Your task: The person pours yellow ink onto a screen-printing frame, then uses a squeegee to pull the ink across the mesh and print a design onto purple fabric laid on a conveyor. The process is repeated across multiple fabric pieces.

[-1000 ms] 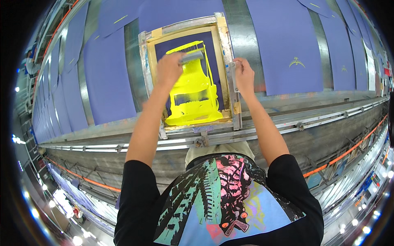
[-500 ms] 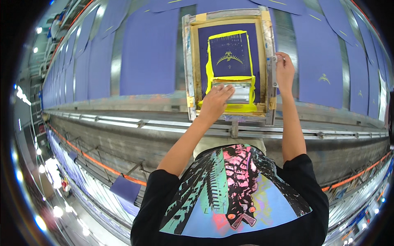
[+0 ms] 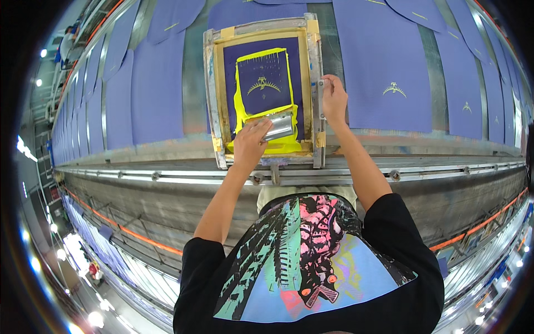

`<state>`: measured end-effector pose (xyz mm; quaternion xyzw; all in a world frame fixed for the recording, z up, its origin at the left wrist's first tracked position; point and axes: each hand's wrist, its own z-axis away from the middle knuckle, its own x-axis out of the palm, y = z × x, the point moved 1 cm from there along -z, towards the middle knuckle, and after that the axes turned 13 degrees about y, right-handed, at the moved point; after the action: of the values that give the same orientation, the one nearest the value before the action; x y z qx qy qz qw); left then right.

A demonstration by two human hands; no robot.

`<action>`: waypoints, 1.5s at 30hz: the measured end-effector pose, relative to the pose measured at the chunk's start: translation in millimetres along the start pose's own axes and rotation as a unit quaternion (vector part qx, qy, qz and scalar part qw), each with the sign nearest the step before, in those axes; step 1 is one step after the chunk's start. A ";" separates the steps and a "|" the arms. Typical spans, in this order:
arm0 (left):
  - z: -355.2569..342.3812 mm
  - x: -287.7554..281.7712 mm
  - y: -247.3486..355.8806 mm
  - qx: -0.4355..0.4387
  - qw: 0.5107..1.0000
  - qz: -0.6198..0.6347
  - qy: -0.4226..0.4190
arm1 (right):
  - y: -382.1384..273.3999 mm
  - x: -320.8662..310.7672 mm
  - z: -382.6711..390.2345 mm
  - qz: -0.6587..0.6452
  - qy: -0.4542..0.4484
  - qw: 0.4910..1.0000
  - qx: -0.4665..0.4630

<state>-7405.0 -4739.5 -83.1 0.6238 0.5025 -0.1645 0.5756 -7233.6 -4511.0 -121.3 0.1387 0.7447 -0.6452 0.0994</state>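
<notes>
Low in frame (image 3: pixel 315 53) (earlier high), left grip (image 3: pixel 252 139) round squeegee (image 3: pixel 280 127); right grip (image 3: pixel 335 100) round bracket (image 3: pixel 321 103).

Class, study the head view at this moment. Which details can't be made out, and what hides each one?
All in the head view:
- Left end of the metal squeegee: covered by the left hand.
- Much of the purple piece under the frame: hidden by frame and yellow ink.
- The right hand's inner grip: behind its own fingers.
- Distant person's hands: too small.
</notes>
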 end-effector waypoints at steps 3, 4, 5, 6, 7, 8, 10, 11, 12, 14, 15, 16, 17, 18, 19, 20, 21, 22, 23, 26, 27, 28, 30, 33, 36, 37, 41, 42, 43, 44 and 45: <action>10.4 -10.8 -16.5 0.010 1.000 -0.007 0.027 | -7.1 12.7 9.5 0.002 0.001 1.000 -0.023; 13.5 -15.2 -21.0 0.013 0.999 -0.009 0.036 | -6.9 16.1 11.2 0.013 0.000 1.000 -0.016; 17.4 -21.7 -22.7 -0.001 1.000 -0.012 0.017 | -6.3 18.5 12.8 0.024 -0.003 1.000 -0.010; 25.1 -24.9 -26.7 0.011 1.000 -0.010 0.001 | -5.4 20.5 14.2 0.035 -0.007 0.999 -0.003; 32.2 -28.0 -32.6 0.023 1.000 -0.010 -0.011 | -2.9 24.6 12.6 0.050 -0.003 0.999 -0.004; 38.7 -30.3 -37.1 0.035 0.999 -0.011 -0.024 | 0.0 27.1 10.2 0.065 0.000 0.998 -0.004; 50.4 -29.3 -42.4 0.046 0.997 -0.021 -0.052 | 1.5 29.5 8.9 0.081 -0.007 0.997 0.009; 54.6 -27.5 -44.8 0.054 0.996 -0.034 -0.060 | -0.1 28.7 9.0 0.082 -0.016 0.996 0.022; 57.3 -24.8 -47.6 0.064 0.995 -0.046 -0.069 | -1.4 28.5 9.3 0.084 -0.025 0.995 0.037; 34.1 -18.4 -51.2 0.086 0.993 -0.072 -0.018 | -2.0 26.7 7.6 0.104 -0.037 0.993 0.043; 16.4 -10.4 -61.7 0.083 0.993 -0.086 -0.001 | -3.3 27.0 7.8 0.114 -0.044 0.992 0.045; -3.2 -0.1 -72.9 0.080 0.992 -0.098 0.017 | -6.2 26.9 8.6 0.120 -0.050 0.990 0.055; -35.0 2.3 -81.1 0.052 0.997 -0.053 0.004 | -10.0 26.3 9.3 0.127 -0.055 0.988 0.064; -76.0 -1.5 -83.4 0.026 1.000 -0.004 -0.008 | -11.9 24.6 8.8 0.137 -0.056 0.986 0.073; -115.4 -10.3 -76.6 -0.013 1.000 0.000 -0.023 | -11.1 24.0 8.3 0.129 -0.052 0.988 0.069; -149.5 -15.5 -74.4 -0.053 0.998 0.002 -0.039 | -9.9 25.2 8.5 0.120 -0.049 0.989 0.065; -177.1 -13.6 -91.7 -0.047 0.997 -0.023 -0.056 | -10.7 28.0 10.8 0.108 -0.052 0.991 0.060; -195.9 -10.4 -106.0 -0.041 0.995 -0.047 -0.074 | -11.7 29.7 13.3 0.101 -0.049 0.992 0.052; -201.3 -4.7 -107.0 -0.020 0.998 -0.048 -0.047 | -11.6 30.2 14.7 0.095 -0.042 0.994 0.046; -200.3 10.2 -101.8 0.017 0.998 -0.059 -0.001 | -7.5 31.7 13.7 0.080 -0.029 0.996 0.037; -185.6 11.7 -95.1 0.014 0.998 -0.067 -0.008 | -5.0 31.5 14.6 0.077 -0.025 0.996 0.037; -169.8 9.8 -87.5 0.010 0.997 -0.078 -0.015 | -4.8 30.5 14.9 0.081 -0.020 0.996 0.043; -125.3 2.0 -81.3 0.024 0.997 -0.070 0.001 | -13.7 29.2 13.3 0.078 -0.023 0.996 0.046; -63.2 -6.4 -76.1 0.083 0.996 -0.035 0.024 | -12.1 28.0 13.0 0.089 -0.029 0.993 0.072; -52.5 -10.3 -77.0 0.096 0.995 -0.026 0.021 | -4.6 28.7 12.6 0.083 -0.015 0.995 0.051; -67.6 -7.8 -83.3 0.083 0.996 -0.014 0.017 | -6.6 28.4 11.8 0.082 -0.014 0.995 0.053; -173.4 -1.6 -115.0 -0.005 0.999 -0.052 0.006 | -11.1 33.0 14.1 0.065 -0.007 0.998 0.008; -204.8 -4.8 -106.4 -0.046 0.999 0.021 -0.011 | -6.0 31.2 14.0 0.062 0.003 0.998 -0.012; -226.0 -2.9 -108.3 -0.061 0.997 -0.025 -0.042 | -5.4 31.0 13.3 0.069 -0.006 0.998 0.004; -230.3 -0.8 -105.8 -0.047 0.997 -0.049 -0.036 | -5.4 32.0 12.8 0.059 -0.001 0.998 0.001; -232.3 0.3 -103.1 -0.034 0.996 -0.074 -0.031 | -5.7 33.3 12.8 0.049 0.002 0.999 -0.002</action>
<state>-7575.8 -4551.4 -74.6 0.5596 0.5349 -0.2088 0.5976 -7267.3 -4521.8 -128.8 0.1761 0.7386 -0.6378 0.1293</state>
